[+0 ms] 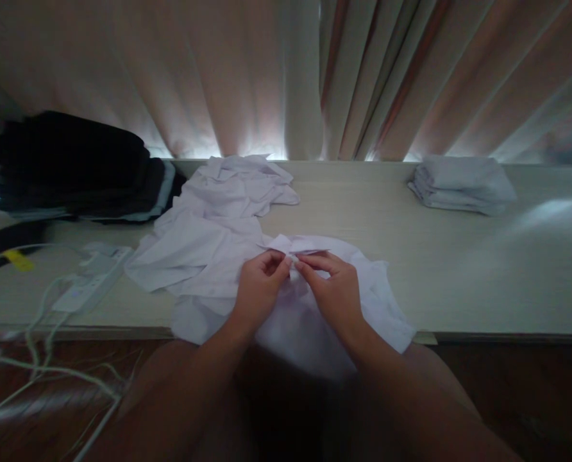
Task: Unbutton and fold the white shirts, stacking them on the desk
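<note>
A white collared shirt lies spread over the front edge of the pale table, its lower part hanging toward my knees. Just below its collar, my left hand pinches the fabric between thumb and fingers. My right hand pinches the same spot from the other side, the fingertips of both hands almost meeting. What sits between the fingertips is too small to make out. More crumpled white cloth lies against the shirt on the left and reaches toward the back of the table.
A stack of dark folded clothes stands at the back left. In front of it lies a white power strip with cables trailing to the floor. A folded white pile rests at the back right, before the curtains.
</note>
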{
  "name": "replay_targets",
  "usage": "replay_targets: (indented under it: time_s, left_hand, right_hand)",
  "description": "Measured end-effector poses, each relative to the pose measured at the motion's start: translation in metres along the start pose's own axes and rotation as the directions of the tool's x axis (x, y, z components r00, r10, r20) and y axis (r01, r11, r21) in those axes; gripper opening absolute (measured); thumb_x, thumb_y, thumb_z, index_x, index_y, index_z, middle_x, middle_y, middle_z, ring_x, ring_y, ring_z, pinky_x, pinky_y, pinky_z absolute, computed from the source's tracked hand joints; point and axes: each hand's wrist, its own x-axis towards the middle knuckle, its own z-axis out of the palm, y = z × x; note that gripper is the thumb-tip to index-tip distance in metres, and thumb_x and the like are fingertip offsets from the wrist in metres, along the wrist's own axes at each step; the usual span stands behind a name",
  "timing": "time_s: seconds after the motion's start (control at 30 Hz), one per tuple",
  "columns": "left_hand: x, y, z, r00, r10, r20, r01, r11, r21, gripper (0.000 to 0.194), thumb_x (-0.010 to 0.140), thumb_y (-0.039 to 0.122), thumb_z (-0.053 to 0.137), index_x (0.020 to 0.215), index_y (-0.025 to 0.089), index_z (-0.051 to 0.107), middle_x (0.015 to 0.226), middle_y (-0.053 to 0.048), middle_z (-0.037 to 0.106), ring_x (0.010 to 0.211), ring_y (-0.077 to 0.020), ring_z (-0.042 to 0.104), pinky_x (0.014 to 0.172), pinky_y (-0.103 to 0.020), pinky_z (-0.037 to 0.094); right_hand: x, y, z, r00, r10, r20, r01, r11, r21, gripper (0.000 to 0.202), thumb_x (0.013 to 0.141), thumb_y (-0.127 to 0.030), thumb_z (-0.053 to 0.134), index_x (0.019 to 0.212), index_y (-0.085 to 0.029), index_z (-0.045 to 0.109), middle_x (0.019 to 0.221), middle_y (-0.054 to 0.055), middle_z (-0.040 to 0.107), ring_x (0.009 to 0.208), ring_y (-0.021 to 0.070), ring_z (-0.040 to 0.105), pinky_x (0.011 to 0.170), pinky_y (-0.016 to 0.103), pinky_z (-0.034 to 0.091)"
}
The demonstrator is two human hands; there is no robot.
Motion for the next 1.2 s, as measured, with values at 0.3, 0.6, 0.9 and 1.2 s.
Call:
replay_targets:
  time_s: [0.3,0.6,0.9,1.2]
  left_hand:
    - [-0.001,0.000,0.009,0.999,-0.048,0.010,0.049,0.996,-0.081,0.015,0.080,0.024,0.066,0.068,0.015,0.066,0.062,0.001,0.062,0.058,-0.0112,0.054,0.054,-0.021,0.042]
    - [-0.002,0.000,0.019,0.994,0.001,-0.106,-0.004,1.000,-0.026,0.014,0.075,0.026,0.076,0.069,0.016,0.068,0.067,-0.001,0.067,0.063,-0.0139,0.060,0.059,-0.023,0.047]
    - [-0.007,-0.008,0.029,0.965,0.145,-0.220,-0.148,0.989,0.000,0.017,0.076,0.020,0.075,0.079,0.020,0.058,0.077,0.001,0.066,0.069,-0.0121,0.062,0.065,-0.022,0.049]
    - [-0.002,-0.015,0.021,0.969,0.200,-0.145,-0.207,0.978,-0.034,0.020,0.078,0.013,0.069,0.089,0.021,0.054,0.083,0.002,0.061,0.073,-0.0104,0.061,0.064,-0.019,0.049]
  right_hand:
    - [0.000,0.001,-0.005,0.998,-0.062,0.018,0.063,0.992,-0.106,0.014,0.086,-0.018,0.070,0.093,-0.023,0.081,0.092,0.003,0.078,0.089,0.0198,0.072,0.086,0.033,0.055]
    - [0.001,-0.001,-0.011,0.992,0.123,-0.005,-0.122,0.981,-0.148,0.013,0.084,-0.033,0.072,0.082,-0.020,0.075,0.081,0.005,0.076,0.077,0.0217,0.070,0.077,0.035,0.054]
    - [0.006,0.002,-0.008,0.983,0.181,0.016,-0.176,0.973,-0.152,0.012,0.082,-0.029,0.068,0.080,-0.018,0.072,0.077,0.006,0.073,0.072,0.0198,0.065,0.070,0.032,0.049]
    - [0.001,0.002,0.002,0.993,0.114,0.031,-0.104,0.965,-0.241,0.008,0.086,-0.025,0.064,0.081,-0.019,0.066,0.078,0.005,0.068,0.071,0.0180,0.060,0.070,0.031,0.046]
